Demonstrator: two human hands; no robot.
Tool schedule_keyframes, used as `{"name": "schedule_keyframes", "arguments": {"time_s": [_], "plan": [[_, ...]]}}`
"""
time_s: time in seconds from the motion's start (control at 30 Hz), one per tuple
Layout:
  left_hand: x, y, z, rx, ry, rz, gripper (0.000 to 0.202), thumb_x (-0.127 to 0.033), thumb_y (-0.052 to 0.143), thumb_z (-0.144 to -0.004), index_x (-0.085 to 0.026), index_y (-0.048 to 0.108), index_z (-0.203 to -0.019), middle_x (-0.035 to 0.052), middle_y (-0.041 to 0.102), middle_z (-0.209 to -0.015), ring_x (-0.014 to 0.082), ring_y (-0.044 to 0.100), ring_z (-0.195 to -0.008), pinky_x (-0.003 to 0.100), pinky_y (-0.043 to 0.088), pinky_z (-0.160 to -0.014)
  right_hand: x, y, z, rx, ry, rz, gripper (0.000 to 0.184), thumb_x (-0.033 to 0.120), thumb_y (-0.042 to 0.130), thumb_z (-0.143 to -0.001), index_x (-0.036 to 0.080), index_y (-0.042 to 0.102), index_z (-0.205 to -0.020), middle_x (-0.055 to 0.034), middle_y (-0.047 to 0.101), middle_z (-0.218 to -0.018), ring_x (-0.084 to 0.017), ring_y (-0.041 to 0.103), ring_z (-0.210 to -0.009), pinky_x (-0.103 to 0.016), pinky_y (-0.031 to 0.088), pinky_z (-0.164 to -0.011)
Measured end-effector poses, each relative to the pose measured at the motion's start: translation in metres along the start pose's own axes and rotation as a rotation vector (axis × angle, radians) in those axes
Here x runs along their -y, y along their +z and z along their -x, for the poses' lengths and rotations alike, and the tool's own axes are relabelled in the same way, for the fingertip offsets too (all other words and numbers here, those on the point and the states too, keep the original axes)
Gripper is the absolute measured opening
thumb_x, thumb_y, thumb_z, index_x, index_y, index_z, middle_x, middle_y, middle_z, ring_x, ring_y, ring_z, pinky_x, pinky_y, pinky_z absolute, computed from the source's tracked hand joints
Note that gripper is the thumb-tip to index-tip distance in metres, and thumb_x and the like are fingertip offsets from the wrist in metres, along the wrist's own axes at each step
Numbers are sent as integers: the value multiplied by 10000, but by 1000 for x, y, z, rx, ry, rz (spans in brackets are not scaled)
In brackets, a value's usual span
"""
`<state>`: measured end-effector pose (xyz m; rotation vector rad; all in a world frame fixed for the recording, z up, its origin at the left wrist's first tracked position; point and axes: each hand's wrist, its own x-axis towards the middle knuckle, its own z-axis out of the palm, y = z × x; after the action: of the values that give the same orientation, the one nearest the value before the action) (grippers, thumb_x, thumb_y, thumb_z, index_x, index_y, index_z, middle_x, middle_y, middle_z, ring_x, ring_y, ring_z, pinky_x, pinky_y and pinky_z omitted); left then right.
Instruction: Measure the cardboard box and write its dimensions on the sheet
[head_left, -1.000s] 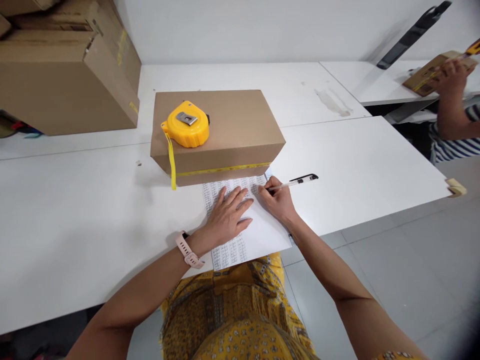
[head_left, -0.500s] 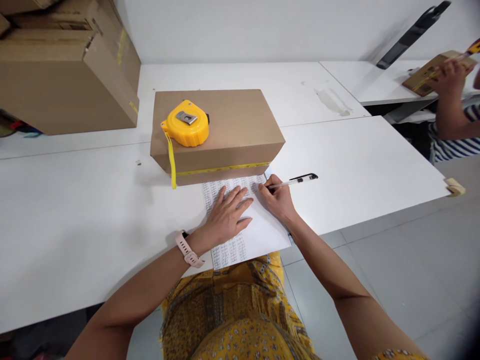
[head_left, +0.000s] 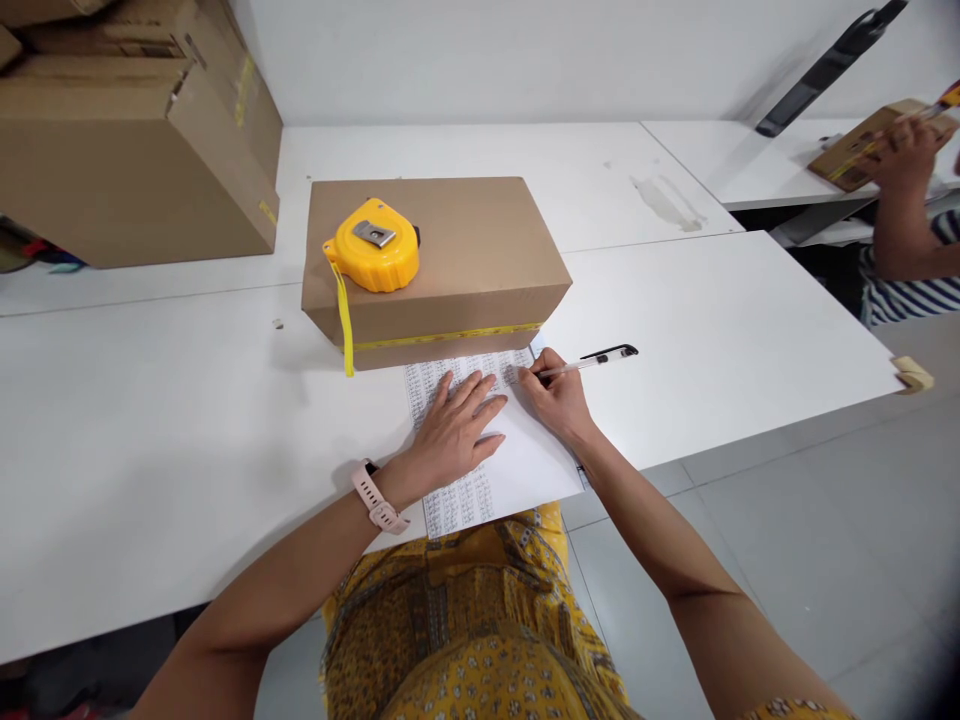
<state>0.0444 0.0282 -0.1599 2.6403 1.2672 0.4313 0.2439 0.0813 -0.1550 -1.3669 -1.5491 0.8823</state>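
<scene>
In the head view, the right hand's grip [head_left: 556, 402] is clamped on a slim pen [head_left: 611, 355], pinched low near the writing end, its clear barrel and dark cap end jutting out rightward from the grip. The left hand's grip [head_left: 455, 430] has its fingers spread apart, palm down and clamped on nothing, pressing on the sheet of paper [head_left: 529, 465] that lies below both grips, covered in columns of handwritten marks. The pen looks light, stiff and smooth, perhaps a little slippery, so it is best taken low on the barrel between thumb and fingertips. The paper should be thin, bendy and easily creased or slid; a flat hand suits it better than a pinch. Just beyond the grips, a cardboard box [head_left: 480, 225] stands on the tabletop [head_left: 697, 330], a yellow tape measure [head_left: 375, 265] on top, farther from the right grip than from the left.
</scene>
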Motion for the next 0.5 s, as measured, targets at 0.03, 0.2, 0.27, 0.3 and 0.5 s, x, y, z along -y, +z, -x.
{"name": "schedule_keyframes", "arguments": {"time_s": [0.03, 0.2, 0.27, 0.3, 0.5], "plan": [[0, 0, 0, 1, -1, -1, 463, -392, 524, -1018, -171, 567, -1422, 154, 452, -1589, 323, 349, -1511, 605, 191, -1250, 0, 0, 0, -2, 1, -1, 276, 286, 629, -811, 238, 413, -646, 66, 390, -558, -104, 330, -536, -278, 266, -519], [1, 1, 0, 1, -2, 3, 464, -394, 530, -1017, -170, 566, -1422, 154, 449, -1591, 326, 348, -1511, 606, 187, -1250, 0, 0, 1, 3, -3, -4, 280, 273, 631, -812, 238, 409, -644, 66, 393, -565, -105, 327, -537, -279, 266, -518], [1, 0, 0, 0, 0, 13, 467, -390, 533, -1015, -164, 567, -1423, 159, 448, -1591, 330, 347, -1511, 611, 185, -1250, 0, -1, 1, 13, -6, -10, 273, 273, 629, -811, 237, 416, -644, 67, 392, -564, -103, 326, -534, -278, 266, -517], [1, 0, 0, 1, 0, 15, 468, -388, 532, -1015, -162, 567, -1424, 160, 448, -1591, 330, 347, -1511, 611, 185, -1250, 0, -1, 1, 16, -7, -13, 270, 276, 627, -811, 237, 419, -644, 69, 390, -564, -102, 328, -533, -277, 266, -517], [0, -2, 0, 11, -2, 14, 468, -386, 525, -1020, -157, 570, -1425, 162, 447, -1591, 331, 354, -1509, 607, 186, -1251, -2, -1, 0, -7, -10, 10, 263, 273, 615, -807, 238, 410, -646, 78, 377, -556, -97, 326, -529, -269, 265, -516]]}}
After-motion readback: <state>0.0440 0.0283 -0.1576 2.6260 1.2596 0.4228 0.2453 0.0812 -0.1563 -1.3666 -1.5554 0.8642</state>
